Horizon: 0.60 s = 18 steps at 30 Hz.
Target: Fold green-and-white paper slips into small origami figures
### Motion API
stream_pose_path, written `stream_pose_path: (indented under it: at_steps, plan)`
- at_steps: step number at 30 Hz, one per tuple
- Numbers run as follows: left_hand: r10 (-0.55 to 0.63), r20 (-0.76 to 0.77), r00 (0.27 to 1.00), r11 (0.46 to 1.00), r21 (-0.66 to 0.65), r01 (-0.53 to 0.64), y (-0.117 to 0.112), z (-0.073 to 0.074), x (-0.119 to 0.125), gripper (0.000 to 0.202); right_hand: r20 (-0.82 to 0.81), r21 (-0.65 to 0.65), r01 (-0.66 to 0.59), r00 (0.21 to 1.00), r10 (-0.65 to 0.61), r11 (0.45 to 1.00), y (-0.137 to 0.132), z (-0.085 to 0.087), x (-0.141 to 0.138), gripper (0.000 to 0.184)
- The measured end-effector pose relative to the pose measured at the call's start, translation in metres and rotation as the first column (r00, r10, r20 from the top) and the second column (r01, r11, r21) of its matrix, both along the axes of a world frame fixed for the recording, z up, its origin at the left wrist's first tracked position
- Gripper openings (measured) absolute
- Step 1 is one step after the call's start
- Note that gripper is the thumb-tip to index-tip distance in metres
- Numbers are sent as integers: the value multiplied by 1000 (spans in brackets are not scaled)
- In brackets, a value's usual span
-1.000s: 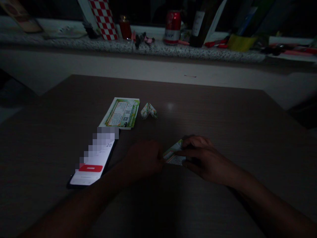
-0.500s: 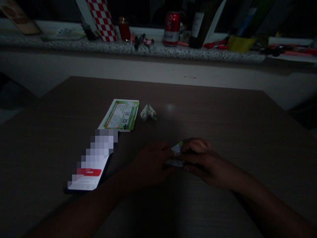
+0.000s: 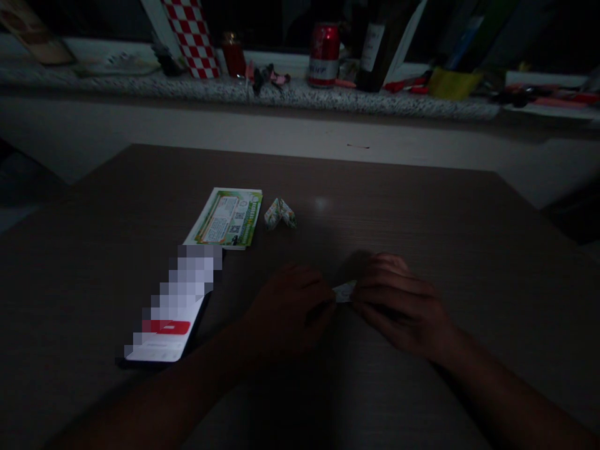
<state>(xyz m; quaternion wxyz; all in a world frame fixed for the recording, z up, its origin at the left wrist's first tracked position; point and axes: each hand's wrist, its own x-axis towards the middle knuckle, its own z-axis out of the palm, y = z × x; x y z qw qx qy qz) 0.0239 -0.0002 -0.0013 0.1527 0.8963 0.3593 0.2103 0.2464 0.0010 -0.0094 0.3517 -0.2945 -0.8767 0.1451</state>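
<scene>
Both my hands meet over a small folded piece of printed paper (image 3: 344, 292) near the middle of the dark wooden table (image 3: 422, 206). My left hand (image 3: 285, 309) pinches its left end with curled fingers. My right hand (image 3: 398, 303) covers its right end, fingers closed over it. Only a small pale strip of the paper shows between them. Farther back lies a small finished folded paper piece (image 3: 280, 213), with a stack of green printed sheets (image 3: 227, 217) to its left.
A lit phone (image 3: 171, 309) lies on the table at the left of my left forearm. Behind the table runs a speckled stone ledge (image 3: 300, 94) carrying a red can (image 3: 322, 55), a dark bottle (image 3: 377, 44), a red-and-white checked box (image 3: 192, 34) and other clutter.
My hands have closed in over the paper, which showed as a larger triangle before. Now most of it is hidden. My right hand shifted slightly right and toward me.
</scene>
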Motion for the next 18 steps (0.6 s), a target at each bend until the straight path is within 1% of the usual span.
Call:
stream_pose_path:
  at_steps: [4, 6, 8, 12, 18]
  plan:
    - [-29, 100, 995, 986, 163, 13, -4, 1, 3, 9, -11, 108, 18, 1000, -17, 994, -5, 6, -3, 12]
    - [-45, 121, 992, 971, 239, 15, -5, 2, 4, 10, -2, 139, 18, 1000, -18, 990, -7, 8, -5, 12]
    - [-56, 124, 991, 958, 287, 19, -7, 4, 6, 11, 11, 161, 17, 1000, -19, 987, -9, 9, -7, 11]
    - [-71, 106, 992, 936, 350, 30, -8, 7, 7, 13, 37, 172, 17, 999, -24, 985, -10, 9, -8, 9]
    - [-94, 76, 993, 922, 383, 58, -8, 9, 9, 14, 69, 181, 30, 997, -44, 983, -14, 9, -9, 8]
